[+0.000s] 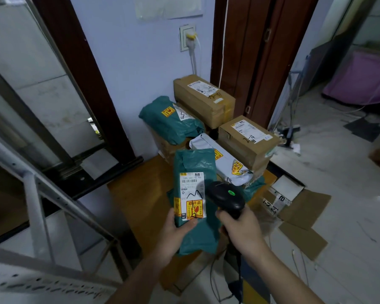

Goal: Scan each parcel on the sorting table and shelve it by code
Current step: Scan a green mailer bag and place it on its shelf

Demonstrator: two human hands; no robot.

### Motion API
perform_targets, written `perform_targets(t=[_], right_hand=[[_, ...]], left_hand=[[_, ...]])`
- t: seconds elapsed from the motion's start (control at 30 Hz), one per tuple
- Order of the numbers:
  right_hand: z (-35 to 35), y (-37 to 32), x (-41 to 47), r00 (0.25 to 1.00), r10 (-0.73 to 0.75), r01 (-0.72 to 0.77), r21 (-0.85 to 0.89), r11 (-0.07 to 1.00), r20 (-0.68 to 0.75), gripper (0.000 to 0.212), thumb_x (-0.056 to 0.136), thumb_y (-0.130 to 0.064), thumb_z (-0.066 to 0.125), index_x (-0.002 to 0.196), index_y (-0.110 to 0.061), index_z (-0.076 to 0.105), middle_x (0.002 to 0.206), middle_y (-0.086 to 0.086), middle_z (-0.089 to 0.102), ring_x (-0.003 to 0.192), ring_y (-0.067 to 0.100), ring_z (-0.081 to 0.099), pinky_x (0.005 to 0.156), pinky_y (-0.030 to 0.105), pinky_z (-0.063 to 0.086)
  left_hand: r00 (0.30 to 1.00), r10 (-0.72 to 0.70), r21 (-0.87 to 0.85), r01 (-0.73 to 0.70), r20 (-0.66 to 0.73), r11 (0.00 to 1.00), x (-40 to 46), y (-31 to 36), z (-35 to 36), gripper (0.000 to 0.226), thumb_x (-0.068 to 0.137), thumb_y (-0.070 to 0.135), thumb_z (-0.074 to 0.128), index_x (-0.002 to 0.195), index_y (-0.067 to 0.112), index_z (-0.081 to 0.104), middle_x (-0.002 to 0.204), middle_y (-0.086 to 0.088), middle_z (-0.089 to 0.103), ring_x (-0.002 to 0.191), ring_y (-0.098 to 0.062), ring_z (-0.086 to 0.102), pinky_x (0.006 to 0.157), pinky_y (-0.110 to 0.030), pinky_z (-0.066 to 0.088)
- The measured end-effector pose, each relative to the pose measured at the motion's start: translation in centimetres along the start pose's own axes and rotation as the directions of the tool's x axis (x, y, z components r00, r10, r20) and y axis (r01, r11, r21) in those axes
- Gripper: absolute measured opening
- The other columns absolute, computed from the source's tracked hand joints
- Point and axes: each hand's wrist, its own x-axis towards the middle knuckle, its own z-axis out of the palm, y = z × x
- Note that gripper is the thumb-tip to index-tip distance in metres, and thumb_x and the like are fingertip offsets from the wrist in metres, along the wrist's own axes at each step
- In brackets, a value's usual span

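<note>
Just above the table (140,194), my left hand (176,233) grips the green parcel (195,167) upright, label (191,195) facing me, while my right hand (242,227) clasps the scanner (226,197) just right, aimed left at it.

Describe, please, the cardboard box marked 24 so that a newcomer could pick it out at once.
Start at the dark wooden door behind the pile of parcels. Two taped cardboard boxes lie below it; the one wanted is the nearer box, on the right edge of the pile beside a white mailer. Its white label bears a handwritten 24, whereas the farther box stands against the wall.
</note>
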Motion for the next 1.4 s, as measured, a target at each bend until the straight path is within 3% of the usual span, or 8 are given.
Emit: perform_targets(t=[0.1, 0.27, 0.5, 0.7, 0.93, 1.2, 1.3, 1.4], right_hand=[[0.7, -0.2, -1.0, 0.999, -0.007, 0.007, -0.012, 1.0, 0.033, 0.025, 0.084, -0.024, 0.071, 0.105, -0.015, 0.06, 0.069, 0.005, 0.072, 0.057, 0.014, 0.068, 0.053, 0.027, 0.05], [0.3, -1.1, -2.4, 0.997, -0.016, 0.017, -0.013, 1.0, 0.072, 0.012, 0.088, -0.018, 0.066, 0.097, -0.011, 0.063, 0.059, 0.005, 0.068, 0.049, 0.006, 0.062, 0.043, 0.013, 0.043], [-0.3, -1.6, -5.0, 0.998, -0.001, 0.003, -0.043, 0.999, 0.061, 0.015, 0.085, -0.023, 0.067, 0.095, -0.012, 0.065, 0.058, 0.001, 0.068, 0.055, 0.014, 0.067, 0.055, 0.027, 0.05], [0.8, -2.6, -8.7, 0.999, -0.039, 0.039, 0.007, 0.999, 0.009, 0.002, 0.087, -0.017, 0.067, 0.086, -0.016, 0.066, 0.057, -0.002, 0.067, 0.054, 0.013, 0.066, 0.054, 0.027, 0.049], [3.6, -3.5, -15.3, 1.0, 0.001, 0.002, 0.096, 0.995, -0.03, 0.006, 0.09, -0.014, 0.064, 0.09, -0.02, 0.064, 0.064, 0.006, 0.064, 0.055, 0.017, 0.062, 0.051, 0.029, 0.048], [6.1, -2.9, -21.9, 0.999, -0.01, 0.015, 0.079, 0.997, -0.052, 0.005, 0.089, -0.012, 0.065, 0.093, -0.013, 0.064, 0.063, 0.003, 0.059, 0.054, 0.018, 0.062, 0.053, 0.028, 0.049], [6.1, -2.7, -23.4, 0.999, -0.003, 0.006, 0.057, 0.998, -0.042, 0.009, 0.089, -0.011, 0.066, 0.096, -0.007, 0.065, 0.067, 0.007, 0.06, 0.054, 0.017, 0.061, 0.05, 0.023, 0.049], [5.9, -2.3, -24.5, 1.0, 0.001, 0.0, 0.051, 0.999, -0.031, 0.012, 0.089, -0.013, 0.066, 0.098, -0.005, 0.065, 0.069, 0.009, 0.058, 0.056, 0.02, 0.061, 0.054, 0.029, 0.049]], left_hand=[[1.0, -0.001, -0.056, 0.0, -0.022, 0.998, -0.4, -0.9, 1.3, 0.043, 0.089, 0.012, 0.081, 0.126, 0.018, 0.06, 0.113, -0.008, 0.078, 0.103, -0.033, 0.076, 0.094, -0.059, 0.059], [0.999, 0.002, -0.019, -0.003, -0.034, 1.0, -1.4, -1.1, 2.0, 0.045, 0.089, 0.015, 0.082, 0.127, 0.022, 0.06, 0.113, -0.005, 0.077, 0.104, -0.029, 0.075, 0.096, -0.058, 0.059], [1.0, 0.025, 0.0, -0.025, -0.006, 1.0, -3.1, -0.9, 1.6, 0.039, 0.091, 0.016, 0.08, 0.124, 0.021, 0.06, 0.108, -0.003, 0.079, 0.098, -0.025, 0.077, 0.088, -0.046, 0.063], [0.996, 0.066, -0.001, -0.066, 0.064, 0.998, -5.0, -0.3, 0.1, 0.039, 0.09, 0.015, 0.08, 0.123, 0.023, 0.061, 0.109, -0.003, 0.078, 0.099, -0.024, 0.076, 0.091, -0.048, 0.062], [0.986, 0.075, -0.004, -0.075, 0.15, 0.997, -8.4, -1.1, -3.9, 0.044, 0.087, 0.019, 0.084, 0.124, 0.027, 0.062, 0.113, 0.0, 0.078, 0.104, -0.023, 0.075, 0.094, -0.051, 0.061], [0.982, 0.036, 0.034, -0.043, 0.184, 0.998, -13.0, -2.6, -7.3, 0.064, 0.066, 0.041, 0.088, 0.123, 0.027, 0.063, 0.11, 0.005, 0.079, 0.105, -0.022, 0.074, 0.096, -0.051, 0.059], [0.982, 0.026, 0.042, -0.034, 0.187, 0.999, -14.0, -2.6, -8.1, 0.064, 0.065, 0.042, 0.09, 0.121, 0.027, 0.064, 0.109, 0.003, 0.079, 0.103, -0.022, 0.076, 0.094, -0.051, 0.06], [0.985, 0.035, 0.038, -0.042, 0.167, 0.998, -15.1, -2.3, -9.0, 0.05, 0.077, 0.03, 0.089, 0.12, 0.021, 0.065, 0.104, 0.0, 0.08, 0.095, -0.023, 0.078, 0.088, -0.048, 0.062]])
